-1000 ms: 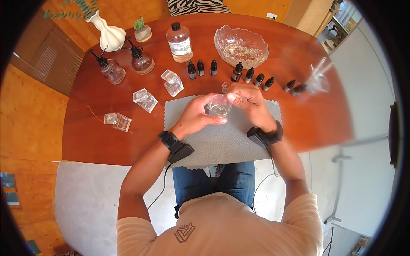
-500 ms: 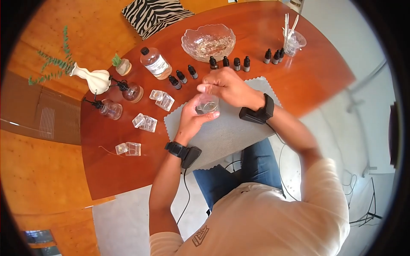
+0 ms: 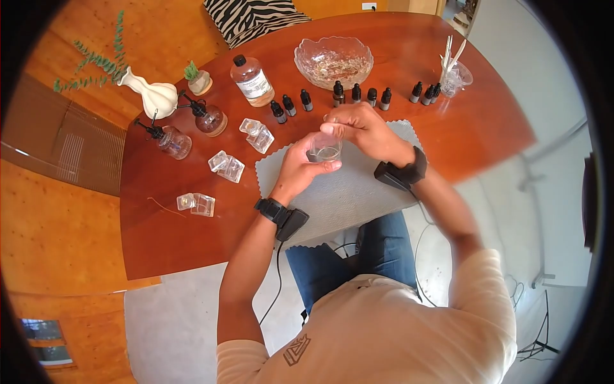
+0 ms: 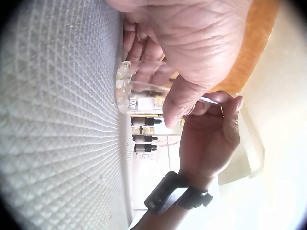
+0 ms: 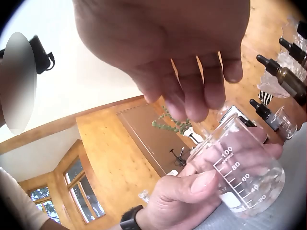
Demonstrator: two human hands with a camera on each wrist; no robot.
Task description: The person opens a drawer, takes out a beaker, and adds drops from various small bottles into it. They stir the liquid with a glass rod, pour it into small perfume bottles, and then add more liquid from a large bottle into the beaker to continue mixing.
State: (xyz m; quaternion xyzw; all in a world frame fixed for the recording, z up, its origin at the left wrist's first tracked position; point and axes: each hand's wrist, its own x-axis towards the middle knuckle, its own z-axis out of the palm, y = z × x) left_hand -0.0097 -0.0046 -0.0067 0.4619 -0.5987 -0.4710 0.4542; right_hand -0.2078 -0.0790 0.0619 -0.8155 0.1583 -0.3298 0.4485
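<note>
My left hand [image 3: 299, 168] grips a clear glass beaker [image 5: 247, 179] around its side, low over the grey mat [image 3: 339, 205]. White markings up to 100 show on the glass, and pale pieces [image 4: 123, 93] lie at its bottom. Just above the rim is my right hand [image 3: 368, 133], fingers curled. In the left wrist view it pinches a thin pale stick [image 4: 209, 100] that slants toward the beaker; most of its length is hidden by the left thumb. A small glass beaker [image 5: 287, 125] stands behind, hidden by the right hand in the head view.
Several dark dropper bottles [image 3: 306, 100] line the table beyond the mat. Behind them stand a large labelled bottle [image 3: 252, 83] and a glass bowl [image 3: 334, 64] of flakes. Square glass bottles [image 3: 231, 169] and spray bottles [image 3: 174, 142] are left; a cup of sticks [image 3: 455, 80] is right.
The head view has swung, tilting the table in the picture. My right hand has turned more over the beaker's mouth, knuckles up. My left hand keeps its hold on the beaker.
</note>
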